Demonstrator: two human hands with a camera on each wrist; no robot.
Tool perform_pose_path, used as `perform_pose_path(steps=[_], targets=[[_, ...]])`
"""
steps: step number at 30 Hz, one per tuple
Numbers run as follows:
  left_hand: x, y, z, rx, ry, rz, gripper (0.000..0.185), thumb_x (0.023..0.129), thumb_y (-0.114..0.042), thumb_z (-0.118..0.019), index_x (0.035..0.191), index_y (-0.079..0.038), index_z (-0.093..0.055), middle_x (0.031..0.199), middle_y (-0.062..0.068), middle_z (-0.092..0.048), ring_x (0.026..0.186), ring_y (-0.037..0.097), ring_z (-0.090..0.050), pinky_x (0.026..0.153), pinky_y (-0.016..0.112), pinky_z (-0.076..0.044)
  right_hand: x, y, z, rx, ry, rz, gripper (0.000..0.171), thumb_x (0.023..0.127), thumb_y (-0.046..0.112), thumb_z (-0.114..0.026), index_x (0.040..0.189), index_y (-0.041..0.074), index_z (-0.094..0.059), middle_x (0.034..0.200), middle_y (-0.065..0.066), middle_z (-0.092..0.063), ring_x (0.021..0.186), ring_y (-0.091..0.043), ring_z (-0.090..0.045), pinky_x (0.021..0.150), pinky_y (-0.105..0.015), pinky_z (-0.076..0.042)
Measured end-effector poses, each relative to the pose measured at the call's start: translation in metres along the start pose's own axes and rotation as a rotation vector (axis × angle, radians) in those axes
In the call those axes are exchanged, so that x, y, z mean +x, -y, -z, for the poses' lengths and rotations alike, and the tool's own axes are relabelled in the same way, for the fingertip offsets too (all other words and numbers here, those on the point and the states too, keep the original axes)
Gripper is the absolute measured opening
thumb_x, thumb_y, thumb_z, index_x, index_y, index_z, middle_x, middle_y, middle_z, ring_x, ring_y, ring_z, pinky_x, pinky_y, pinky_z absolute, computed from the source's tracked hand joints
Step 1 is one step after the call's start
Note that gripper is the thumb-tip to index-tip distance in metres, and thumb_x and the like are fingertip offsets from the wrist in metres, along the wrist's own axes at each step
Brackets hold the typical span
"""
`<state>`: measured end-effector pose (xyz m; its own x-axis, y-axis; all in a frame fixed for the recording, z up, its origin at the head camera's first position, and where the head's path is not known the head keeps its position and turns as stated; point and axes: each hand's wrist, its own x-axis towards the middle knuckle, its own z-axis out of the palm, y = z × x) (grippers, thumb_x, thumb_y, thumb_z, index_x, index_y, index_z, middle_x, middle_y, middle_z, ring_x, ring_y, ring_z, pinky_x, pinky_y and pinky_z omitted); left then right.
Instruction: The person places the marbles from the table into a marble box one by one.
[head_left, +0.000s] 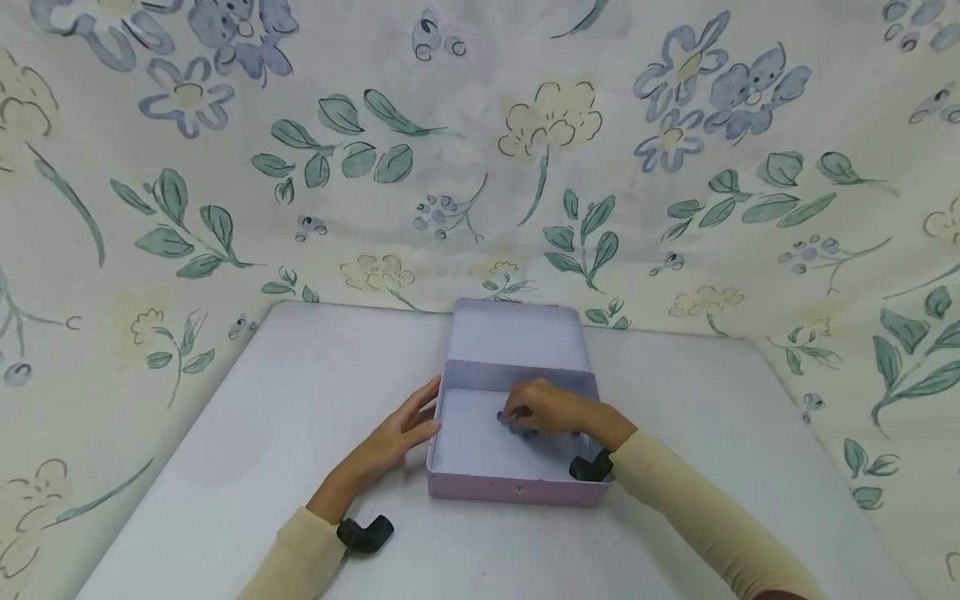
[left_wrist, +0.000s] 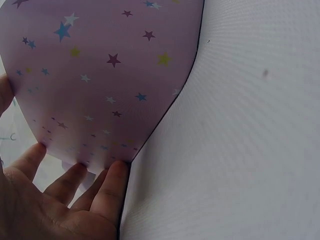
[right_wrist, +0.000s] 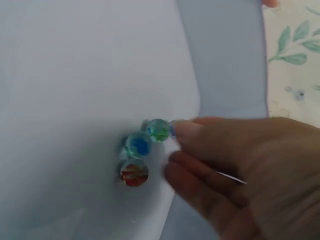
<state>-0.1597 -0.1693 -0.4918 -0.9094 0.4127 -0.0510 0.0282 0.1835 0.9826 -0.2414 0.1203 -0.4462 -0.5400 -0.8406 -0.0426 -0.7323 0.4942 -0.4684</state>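
An open pink tin box with a pale inside stands on the table, its lid folded back. My left hand rests against the box's left side, fingers extended; stars decorate that outer wall in the left wrist view. Inside the box, my right hand pinches a glass marble, mostly hidden behind the fingertips. Beside it on the box floor, a green marble, a blue marble and a red marble lie in a curved row.
The white table extends around the box on both sides. Behind it hangs a floral cloth. A black band piece sits at each wrist, the right one over the box's front right corner.
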Motion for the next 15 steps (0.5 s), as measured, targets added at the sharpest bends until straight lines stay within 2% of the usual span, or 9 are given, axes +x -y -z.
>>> perform_pose_path(steps=[8,15], targets=[[0.000,0.000,-0.001,-0.020,0.005,0.008,0.068,0.105,-0.024,-0.051,0.160,-0.036,-0.013,0.170,0.006,-0.010,0.153,0.044,-0.016,0.119,0.066,-0.022,-0.012,0.008,0.038,0.013,-0.075,-0.008,0.017,0.091,0.007,-0.072,0.107,0.004,-0.076,0.096,-0.001,-0.072,0.085,-0.006,-0.065,0.078,-0.016,-0.056],[0.001,0.001,-0.001,-0.010,0.000,0.007,0.069,0.104,-0.025,-0.051,0.161,-0.036,-0.013,0.170,0.006,-0.010,0.153,0.045,-0.017,0.118,0.068,-0.022,-0.045,0.009,0.068,0.010,-0.150,-0.028,0.018,0.091,0.008,-0.072,0.108,0.008,-0.075,0.102,-0.001,-0.073,0.094,-0.012,-0.070,0.082,-0.022,-0.059]])
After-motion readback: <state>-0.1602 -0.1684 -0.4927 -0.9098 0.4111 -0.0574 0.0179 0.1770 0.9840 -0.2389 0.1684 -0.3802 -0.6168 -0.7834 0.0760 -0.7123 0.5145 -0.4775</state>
